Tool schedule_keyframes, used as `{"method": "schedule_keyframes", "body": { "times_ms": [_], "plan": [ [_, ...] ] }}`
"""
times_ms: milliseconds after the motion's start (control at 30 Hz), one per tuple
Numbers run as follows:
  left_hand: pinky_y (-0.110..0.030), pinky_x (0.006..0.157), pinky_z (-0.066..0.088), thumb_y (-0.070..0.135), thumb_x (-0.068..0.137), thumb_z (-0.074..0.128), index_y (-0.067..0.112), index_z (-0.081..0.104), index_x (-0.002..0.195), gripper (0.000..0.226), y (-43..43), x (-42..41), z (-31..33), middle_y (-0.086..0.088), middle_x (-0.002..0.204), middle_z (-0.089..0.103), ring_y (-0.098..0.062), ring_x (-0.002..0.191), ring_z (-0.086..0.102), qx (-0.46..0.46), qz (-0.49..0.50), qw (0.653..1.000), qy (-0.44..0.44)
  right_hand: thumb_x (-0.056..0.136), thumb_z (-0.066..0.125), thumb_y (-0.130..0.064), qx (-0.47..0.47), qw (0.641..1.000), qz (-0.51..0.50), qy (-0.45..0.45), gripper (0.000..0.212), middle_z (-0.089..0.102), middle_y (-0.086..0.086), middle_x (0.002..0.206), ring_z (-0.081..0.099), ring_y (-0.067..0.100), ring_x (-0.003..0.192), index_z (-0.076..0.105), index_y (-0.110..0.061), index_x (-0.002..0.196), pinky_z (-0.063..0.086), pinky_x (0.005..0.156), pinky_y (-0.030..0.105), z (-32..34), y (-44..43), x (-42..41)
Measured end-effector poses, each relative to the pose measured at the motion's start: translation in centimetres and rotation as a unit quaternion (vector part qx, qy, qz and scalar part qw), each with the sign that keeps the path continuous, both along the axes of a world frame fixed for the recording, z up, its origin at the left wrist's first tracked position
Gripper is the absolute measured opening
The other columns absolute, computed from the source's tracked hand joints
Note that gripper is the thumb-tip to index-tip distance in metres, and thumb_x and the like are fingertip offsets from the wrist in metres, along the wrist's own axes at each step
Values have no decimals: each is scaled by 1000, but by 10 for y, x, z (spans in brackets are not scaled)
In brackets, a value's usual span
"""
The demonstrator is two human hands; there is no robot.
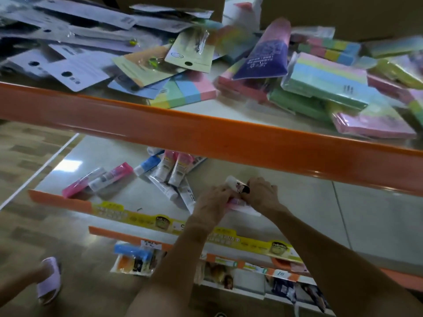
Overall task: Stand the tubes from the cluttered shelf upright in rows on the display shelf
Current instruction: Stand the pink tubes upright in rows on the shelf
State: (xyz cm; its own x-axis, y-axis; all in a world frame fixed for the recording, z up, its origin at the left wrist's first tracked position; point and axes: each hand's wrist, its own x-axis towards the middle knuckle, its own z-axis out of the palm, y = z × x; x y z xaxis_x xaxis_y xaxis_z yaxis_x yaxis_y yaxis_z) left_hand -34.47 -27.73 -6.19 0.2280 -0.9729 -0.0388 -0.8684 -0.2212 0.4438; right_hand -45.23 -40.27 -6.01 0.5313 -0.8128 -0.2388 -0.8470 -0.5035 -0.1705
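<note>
Head view: both hands held one tube (238, 186) at the middle shelf (297, 202).
Fingers of the left hand (212, 199) and right hand (261, 193) curled round it from either side, near the front edge; other tubes (170, 173) lay flat, heaped just left.

Bright, even light from overhead. A white glare patch sits on the glossy lower shelf (297, 202). Blur smears the packets (320, 83) above, and straight edges bow towards the corners.
</note>
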Motion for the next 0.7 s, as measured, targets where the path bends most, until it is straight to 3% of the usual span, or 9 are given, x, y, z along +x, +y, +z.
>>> {"method": "schedule_keyframes", "body": {
  "times_ms": [133,233,400,533,633,700],
  "plan": [
    [-36,85,46,26,92,58,14,66,110,23,9,7,12,-9,107,64,-27,100,59,60,1,998,17,89,61,-32,32,999,-33,-22,32,54,11,107,59,27,84,50,-9,109,49,75,38,13,14,-12],
    [-37,79,51,31,89,62,14,68,99,20,22,14,21,-7,97,67,-25,90,63,58,29,995,72,87,65,-31,37,995,-78,-55,31,62,9,96,60,25,77,48,-12,105,50,64,33,30,25,-27],
    [-40,66,55,39,79,70,11,70,80,27,33,18,48,-9,74,69,-26,71,66,-26,74,985,154,68,76,-51,51,974,-135,-172,40,68,2,87,64,23,75,60,-21,91,55,69,35,58,39,-63],
    [-44,60,58,44,65,68,18,67,66,26,28,1,72,-9,65,68,-25,61,68,-70,116,962,236,45,73,-68,66,936,-222,-265,61,68,2,74,68,24,66,57,-21,80,58,65,38,78,50,-102],
    [-45,59,60,42,66,73,21,69,68,22,22,-27,89,-10,69,71,-23,63,71,-93,126,943,293,52,81,-53,61,904,-268,-326,46,67,4,75,65,25,69,60,-20,76,56,62,37,99,57,-134],
    [-44,61,60,32,74,76,16,73,74,17,15,-52,100,-13,73,72,-23,69,72,-91,115,941,306,64,83,-36,59,889,-289,-350,34,65,2,77,60,19,69,64,-15,82,48,57,28,111,61,-160]
  ]
}}
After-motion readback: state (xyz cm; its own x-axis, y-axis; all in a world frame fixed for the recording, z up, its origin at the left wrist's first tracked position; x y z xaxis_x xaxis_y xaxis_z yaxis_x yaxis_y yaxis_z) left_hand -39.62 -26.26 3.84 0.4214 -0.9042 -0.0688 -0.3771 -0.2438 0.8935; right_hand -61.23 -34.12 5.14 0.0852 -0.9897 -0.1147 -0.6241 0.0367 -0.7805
